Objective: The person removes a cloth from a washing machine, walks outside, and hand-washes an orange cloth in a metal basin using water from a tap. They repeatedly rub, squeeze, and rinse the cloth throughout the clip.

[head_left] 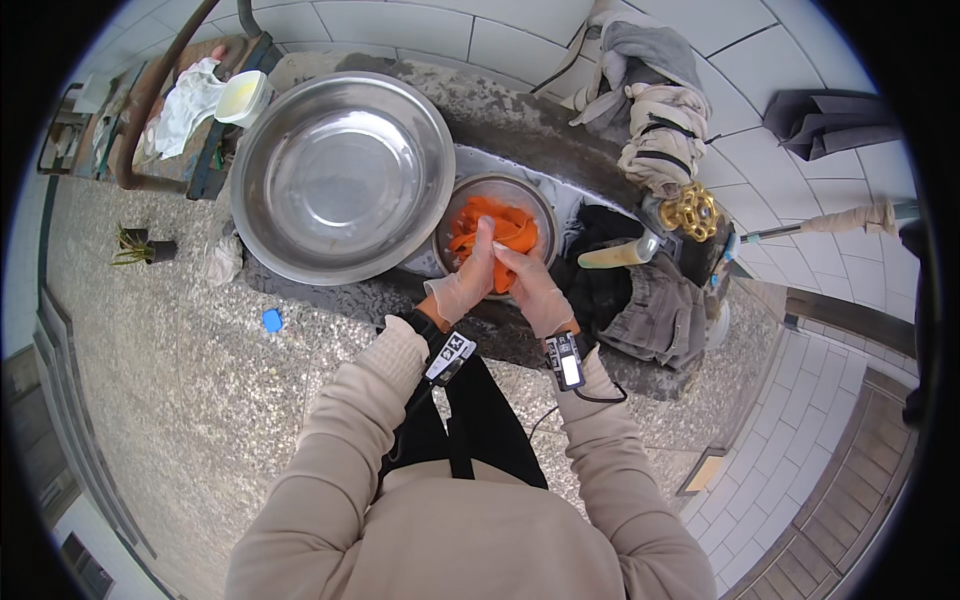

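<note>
In a small metal basin (551,215) lies a bright orange cloth (498,222), bunched up. Both hands wear thin clear gloves and meet over the basin's near side. My left hand (467,281) presses on the cloth, its fingers partly hidden. Against it, my right hand (535,292) closes on the same cloth, part of which hangs down between the palms. A strapped device sits on each wrist. Left of the small basin stands a large metal basin (260,205), tilted a little, with nothing seen in it.
A brass-handled tap (690,212) with a pale spout (612,257) sticks out at right, above dark and grey clothes (655,310). Cloth wraps the pipe (662,130). A white tub (243,99) is at upper left; a blue block (272,320) and small potted plants (150,250) are on the floor.
</note>
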A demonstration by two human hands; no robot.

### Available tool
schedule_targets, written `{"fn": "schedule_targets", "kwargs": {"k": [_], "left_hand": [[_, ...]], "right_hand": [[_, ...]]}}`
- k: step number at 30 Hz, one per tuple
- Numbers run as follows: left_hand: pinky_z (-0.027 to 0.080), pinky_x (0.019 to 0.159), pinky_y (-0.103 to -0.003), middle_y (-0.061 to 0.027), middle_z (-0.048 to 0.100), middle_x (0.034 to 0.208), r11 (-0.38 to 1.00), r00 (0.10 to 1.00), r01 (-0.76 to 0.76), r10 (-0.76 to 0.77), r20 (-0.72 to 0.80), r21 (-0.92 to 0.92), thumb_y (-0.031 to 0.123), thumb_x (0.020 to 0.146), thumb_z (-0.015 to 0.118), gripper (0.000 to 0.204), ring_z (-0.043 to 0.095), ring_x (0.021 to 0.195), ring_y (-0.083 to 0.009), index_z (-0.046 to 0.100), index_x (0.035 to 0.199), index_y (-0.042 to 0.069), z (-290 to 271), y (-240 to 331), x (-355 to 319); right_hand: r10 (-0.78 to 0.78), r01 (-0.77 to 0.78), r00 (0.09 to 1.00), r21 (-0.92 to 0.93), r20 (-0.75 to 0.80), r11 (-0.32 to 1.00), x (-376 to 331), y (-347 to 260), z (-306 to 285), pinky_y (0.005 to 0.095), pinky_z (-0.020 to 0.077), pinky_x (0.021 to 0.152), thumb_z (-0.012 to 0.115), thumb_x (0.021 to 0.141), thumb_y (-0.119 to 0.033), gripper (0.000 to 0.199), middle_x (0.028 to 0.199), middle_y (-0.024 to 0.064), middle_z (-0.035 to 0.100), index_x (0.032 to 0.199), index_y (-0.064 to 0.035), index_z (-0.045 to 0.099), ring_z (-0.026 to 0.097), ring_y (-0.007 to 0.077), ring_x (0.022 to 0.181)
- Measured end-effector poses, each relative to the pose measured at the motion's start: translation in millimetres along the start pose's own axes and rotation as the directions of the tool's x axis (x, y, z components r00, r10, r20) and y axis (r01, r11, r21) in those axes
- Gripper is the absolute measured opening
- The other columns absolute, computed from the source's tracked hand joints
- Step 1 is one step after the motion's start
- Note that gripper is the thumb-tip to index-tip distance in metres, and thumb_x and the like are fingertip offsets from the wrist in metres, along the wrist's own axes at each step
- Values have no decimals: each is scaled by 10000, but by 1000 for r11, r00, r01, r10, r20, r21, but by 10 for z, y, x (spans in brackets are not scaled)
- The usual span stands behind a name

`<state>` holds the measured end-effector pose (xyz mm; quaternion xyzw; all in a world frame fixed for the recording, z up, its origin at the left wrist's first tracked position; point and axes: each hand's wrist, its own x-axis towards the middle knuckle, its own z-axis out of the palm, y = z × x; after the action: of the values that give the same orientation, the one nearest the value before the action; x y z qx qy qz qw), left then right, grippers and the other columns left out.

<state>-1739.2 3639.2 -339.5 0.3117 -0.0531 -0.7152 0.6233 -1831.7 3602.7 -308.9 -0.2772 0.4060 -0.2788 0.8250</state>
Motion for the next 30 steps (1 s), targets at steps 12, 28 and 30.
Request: {"fn": "schedule_targets", "kwargs": {"k": [12,28,30], "left_hand": [[310,942,-272,-65,413,1195,892,987,-115,154,-55,438,573,901,222,666,395,1083,-152,399,1209,10,-73,-162,-90],[354,900,-259,-62,533,1099,953,988,-9,56,-144,304,474,927,306,547,488,999,-144,496,1149,12,-116,-234,28],[352,896,-261,-73,529,1119,933,981,-25,92,-170,359,464,927,314,549,489,1000,-152,502,1148,-2,-70,-258,9]], "right_hand": [[203,-179,978,313,-47,933,-188,-162,131,484,402,885,457,769,-82,133,1025,120,508,893,-38,479,489,280,998],[-93,-49,875,-278,-475,959,125,231,-200,273,447,646,392,778,-16,266,777,58,564,1002,-28,535,540,163,715],[-78,72,875,-31,-478,997,147,232,-148,307,470,707,342,823,-58,358,937,105,591,1140,-29,505,572,220,823]]}}
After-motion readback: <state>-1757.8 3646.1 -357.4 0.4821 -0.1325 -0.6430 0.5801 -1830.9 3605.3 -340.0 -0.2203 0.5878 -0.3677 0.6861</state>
